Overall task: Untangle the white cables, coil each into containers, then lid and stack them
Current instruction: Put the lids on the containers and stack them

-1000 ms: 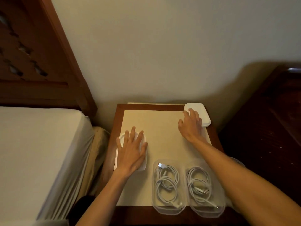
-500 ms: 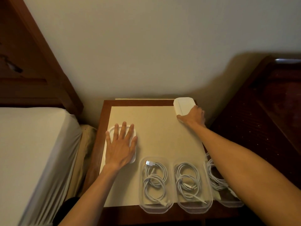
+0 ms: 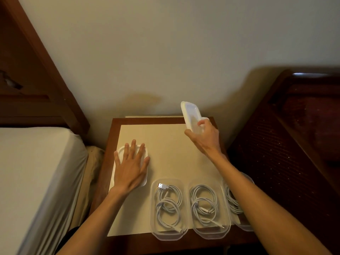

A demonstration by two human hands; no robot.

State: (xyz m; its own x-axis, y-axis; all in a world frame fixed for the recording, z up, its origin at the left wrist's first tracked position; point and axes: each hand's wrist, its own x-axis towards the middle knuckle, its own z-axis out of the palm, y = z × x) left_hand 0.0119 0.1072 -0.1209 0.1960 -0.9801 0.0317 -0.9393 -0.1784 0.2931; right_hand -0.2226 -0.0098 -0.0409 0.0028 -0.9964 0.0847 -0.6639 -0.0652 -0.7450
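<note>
Three clear containers stand in a row at the table's near edge, each with a coiled white cable inside: the left one [image 3: 169, 234], the middle one [image 3: 211, 233], and the right one [image 3: 244, 227], partly hidden by my right forearm. My right hand [image 3: 204, 137] grips a white lid [image 3: 190, 115] and holds it tilted in the air above the table's far right corner. My left hand [image 3: 131, 166] lies flat with spread fingers on a lidded container [image 3: 145, 173] at the table's left side.
The small wooden table [image 3: 110, 162] carries a cream mat [image 3: 171, 153]. A bed with a white sheet [image 3: 33, 177] and wooden headboard stands to the left. Dark wooden furniture [image 3: 294, 144] stands close on the right. The wall is right behind the table.
My right hand has lifted the white lid off the far right corner of the table and tilted it up. My left hand stays flat on the lidded container.
</note>
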